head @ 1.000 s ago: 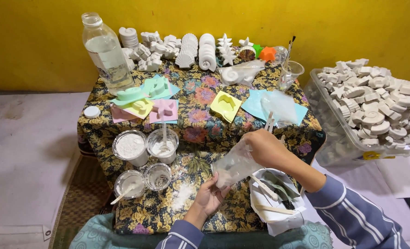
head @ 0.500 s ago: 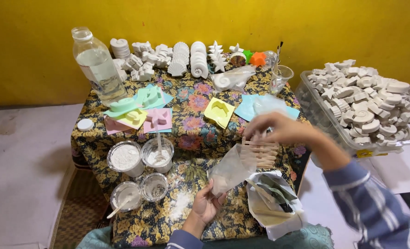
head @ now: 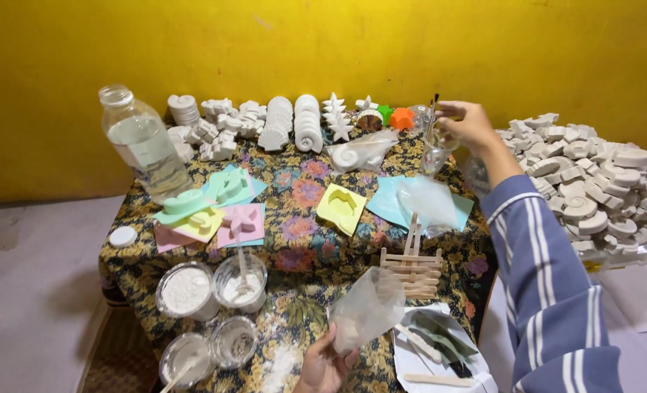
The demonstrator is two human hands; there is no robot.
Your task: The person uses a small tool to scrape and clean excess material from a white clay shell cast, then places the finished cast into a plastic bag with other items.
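Since 1 s ago the right hand point(head: 463, 125) has left the bag and gone up to the far right corner of the table; the left hand keeps the bag, approx same spot.

Near edge: left hand point(head: 325, 367) pinches a small clear plastic bag point(head: 367, 307) from below, fingers closed on its bottom. Bag looks thin, floppy, v. light, a bit slippery; prob best gripped at the gathered end, as now, not the loose mouth. Just right of it, a white container point(head: 440, 364) w/ flat sticks. Left of it, two small glass jars point(head: 210, 349), then two bigger cups of white powder point(head: 186, 290), one w/ a stirrer.

Mid table, on the floral cloth point(head: 301, 240): a wooden stick rack point(head: 413, 268), pastel silicone moulds – pink point(head: 242, 224), yellow point(head: 341, 208), green point(head: 186, 204) – and blue ones under a clear sheet. White bottle cap point(head: 122, 236) at the left edge.

Far: right hand's fingers curl round a clear glass cup point(head: 435, 149) holding brushes; rigid, breakable, so grip the wall. Water bottle point(head: 143, 149) far left, rows of white plaster casts point(head: 294, 124) along the yellow wall. Off to the right, a tray heaped w/ more plaster shells point(head: 592, 182).
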